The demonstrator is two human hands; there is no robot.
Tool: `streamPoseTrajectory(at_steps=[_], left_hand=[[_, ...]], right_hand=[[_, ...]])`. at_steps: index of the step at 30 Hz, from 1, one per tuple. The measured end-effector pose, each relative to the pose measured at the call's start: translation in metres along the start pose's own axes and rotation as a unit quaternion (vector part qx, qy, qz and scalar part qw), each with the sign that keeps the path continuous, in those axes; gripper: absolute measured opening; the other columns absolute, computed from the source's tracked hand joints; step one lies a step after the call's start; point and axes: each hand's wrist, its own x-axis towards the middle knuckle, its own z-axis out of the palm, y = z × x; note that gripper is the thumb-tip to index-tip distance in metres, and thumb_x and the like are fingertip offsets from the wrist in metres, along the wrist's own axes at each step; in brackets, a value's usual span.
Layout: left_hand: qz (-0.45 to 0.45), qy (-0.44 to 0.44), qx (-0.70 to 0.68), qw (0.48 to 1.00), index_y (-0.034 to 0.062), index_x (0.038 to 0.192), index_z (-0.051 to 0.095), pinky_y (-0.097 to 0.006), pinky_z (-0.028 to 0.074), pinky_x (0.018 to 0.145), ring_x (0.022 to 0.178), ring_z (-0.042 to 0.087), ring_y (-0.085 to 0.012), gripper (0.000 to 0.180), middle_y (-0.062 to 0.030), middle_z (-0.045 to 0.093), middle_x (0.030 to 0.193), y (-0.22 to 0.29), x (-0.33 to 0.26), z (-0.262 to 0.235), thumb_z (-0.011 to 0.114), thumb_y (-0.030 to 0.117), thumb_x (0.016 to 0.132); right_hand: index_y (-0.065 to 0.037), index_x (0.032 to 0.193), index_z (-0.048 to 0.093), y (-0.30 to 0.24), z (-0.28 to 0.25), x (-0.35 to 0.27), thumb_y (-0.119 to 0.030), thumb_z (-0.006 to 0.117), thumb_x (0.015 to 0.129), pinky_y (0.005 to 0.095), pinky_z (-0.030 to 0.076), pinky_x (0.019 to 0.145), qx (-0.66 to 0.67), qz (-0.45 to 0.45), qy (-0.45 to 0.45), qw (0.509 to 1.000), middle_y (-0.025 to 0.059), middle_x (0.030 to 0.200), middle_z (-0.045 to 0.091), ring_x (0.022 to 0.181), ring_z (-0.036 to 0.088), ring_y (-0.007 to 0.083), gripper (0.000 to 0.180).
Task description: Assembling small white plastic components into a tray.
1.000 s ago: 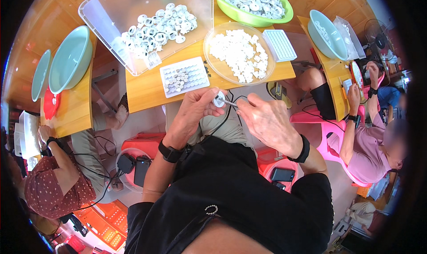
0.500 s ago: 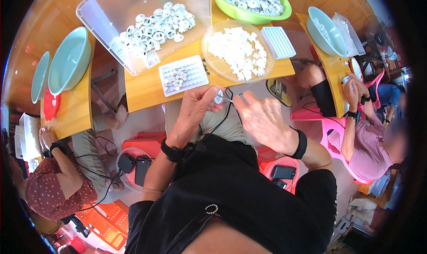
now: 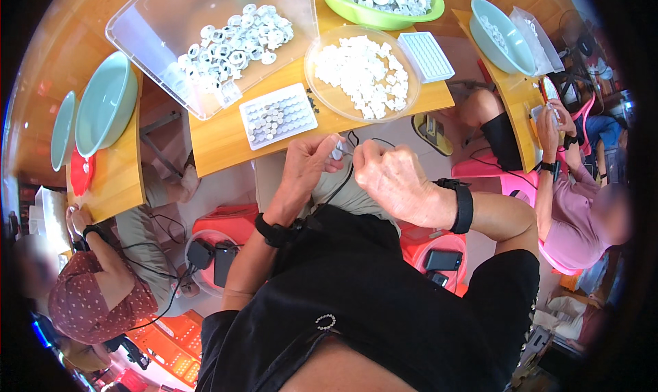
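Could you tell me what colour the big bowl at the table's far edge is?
The bowl is bright green, seen in the head view.

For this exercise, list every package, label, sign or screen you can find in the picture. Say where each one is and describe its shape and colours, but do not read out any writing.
Clear plastic bag: far right, on the side table behind the teal bowl; crumpled, see-through.
Dark phone-like device: on the red stool under the person's right forearm; flat black rectangle, screen unlit.
Orange crate: lower left on the floor; any label is too small to tell.
No signs show.
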Motion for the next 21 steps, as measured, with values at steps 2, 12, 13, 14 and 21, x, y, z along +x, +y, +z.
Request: streamPoseTrajectory(at_steps=[2,12,13,14,21], left_hand=[[-0.005,-0.001,-0.002,1.000,0.0021,0.095,0.067,-0.019,0.047,0.058,0.061,0.059,-0.0069,0.030,-0.0024,0.064,0.073,-0.003,0.002,0.000,0.054,0.028,0.091],[-0.026,-0.018,-0.023,0.999,0.0019,0.097,0.066,-0.020,0.049,0.059,0.063,0.061,-0.0093,0.031,-0.0053,0.065,0.074,0.003,0.002,0.000,0.053,0.029,0.091],[-0.027,-0.015,-0.024,0.999,0.0019,0.097,0.066,-0.020,0.049,0.059,0.063,0.061,-0.0093,0.031,-0.0053,0.065,0.074,0.006,0.002,-0.002,0.053,0.029,0.091],[-0.047,-0.023,-0.041,0.998,0.0016,0.098,0.066,-0.020,0.049,0.059,0.063,0.062,-0.0100,0.032,-0.0061,0.065,0.075,0.012,0.002,-0.002,0.052,0.030,0.092],[-0.107,-0.071,-0.124,0.984,-0.0003,0.103,0.062,-0.020,0.052,0.060,0.063,0.064,-0.0118,0.038,-0.0090,0.066,0.076,0.025,0.003,-0.011,0.046,0.033,0.094]], right_hand=[[-0.003,0.066,0.053,-0.002,-0.002,-0.001,-0.009,0.061,0.058,0.0246,0.043,0.039,-0.017,-0.005,-0.017,1.000,0.0036,0.059,0.046,0.049,0.054,0.0126,0.014],[-0.001,0.067,0.058,0.015,0.004,-0.005,-0.010,0.062,0.064,0.0308,0.044,0.041,0.132,0.033,-0.011,0.991,0.0087,0.060,0.053,0.053,0.060,0.0191,0.010],[-0.001,0.069,0.058,0.018,-0.002,-0.007,-0.010,0.062,0.066,0.0321,0.045,0.043,0.169,0.050,0.000,0.984,0.0093,0.061,0.053,0.053,0.060,0.0217,0.010],[-0.001,0.071,0.058,0.020,-0.007,-0.009,-0.010,0.062,0.068,0.0334,0.046,0.044,0.205,0.067,0.010,0.976,0.0099,0.062,0.053,0.053,0.060,0.0243,0.011],[-0.006,0.079,0.060,0.029,-0.007,-0.033,-0.014,0.064,0.075,0.0353,0.045,0.047,0.293,0.200,0.043,0.934,0.0085,0.067,0.055,0.054,0.058,0.0261,0.010]])
